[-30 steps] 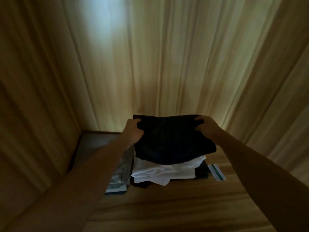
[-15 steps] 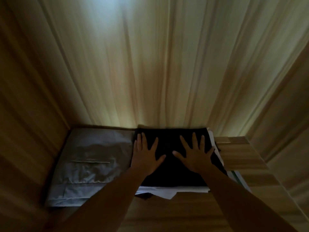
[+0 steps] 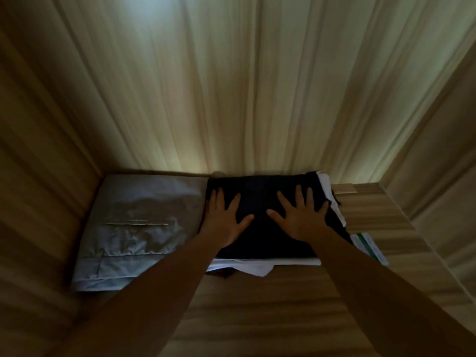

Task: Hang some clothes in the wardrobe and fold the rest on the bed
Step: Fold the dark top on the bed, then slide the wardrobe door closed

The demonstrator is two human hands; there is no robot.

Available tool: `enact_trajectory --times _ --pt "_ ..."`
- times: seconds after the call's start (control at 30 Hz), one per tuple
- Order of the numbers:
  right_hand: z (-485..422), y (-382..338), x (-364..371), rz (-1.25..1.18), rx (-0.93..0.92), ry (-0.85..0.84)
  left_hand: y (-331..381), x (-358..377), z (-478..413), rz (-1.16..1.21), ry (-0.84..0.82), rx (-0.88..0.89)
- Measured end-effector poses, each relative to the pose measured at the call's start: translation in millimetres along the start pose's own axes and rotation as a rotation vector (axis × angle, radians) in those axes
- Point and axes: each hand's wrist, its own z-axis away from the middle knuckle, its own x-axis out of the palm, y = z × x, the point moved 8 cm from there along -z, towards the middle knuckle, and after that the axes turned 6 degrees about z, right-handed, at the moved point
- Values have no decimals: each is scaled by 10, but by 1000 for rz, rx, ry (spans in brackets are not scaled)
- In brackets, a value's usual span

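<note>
Wood-grain panels enclose the wardrobe compartment (image 3: 38,176) on every visible side: a pale back panel (image 3: 231,99) with a bright patch at the top left, darker side walls at left and right, and a shelf (image 3: 257,310) forming the floor. The dark folded garment (image 3: 260,199) sits on top of other folded clothes on this shelf, with its rear edge against the back panel. Both of the person's hands lie flat on it, palms down. The left hand (image 3: 226,222) rests on the garment's left portion, fingers straight and spread, with its outer edge at the garment's left border. The right hand (image 3: 301,222) rests on the right portion, fingers likewise straight and fanned apart, thumb pointing toward the left hand. Neither hand curls round or pinches any fabric, and the two thumbs are near each other but apart. Directly under the dark garment lies a white garment (image 3: 255,267), whose edges project at the front and along the right side. A further dark layer shows beneath it at the front, but its kind cannot be determined. Folded grey trousers (image 3: 139,233) lie flat just to the left, touching the dark garment and filling the left rear corner. A green-and-white striped item (image 3: 368,247) protrudes from under the clothes at the right.
</note>
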Motion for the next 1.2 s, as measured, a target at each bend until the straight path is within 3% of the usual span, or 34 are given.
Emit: enact_trajectory --times 0.17,0.27,0.37,0.57,0.87,1.2 --pt "576 -40 -188 -73 -123 -104 81 -166 571 120 -134 -25" --pt "1074 -59 -411 -215 -182 -88 201 -491 995 170 -110 -18" --pt "1673 -26 -706 -266 -153 -94 336 -838 1483 214 -97 26" --pt "3288 -213 -1622 -105 -89 -85 575 -1584 2593 84 -225 153" --pt "5564 -898 -2279 -220 -11 33 489 -2577 4462 44 -272 242" --pt "6622 -1640 -3224 -262 -50 127 193 -4099 5813 24 -130 233"
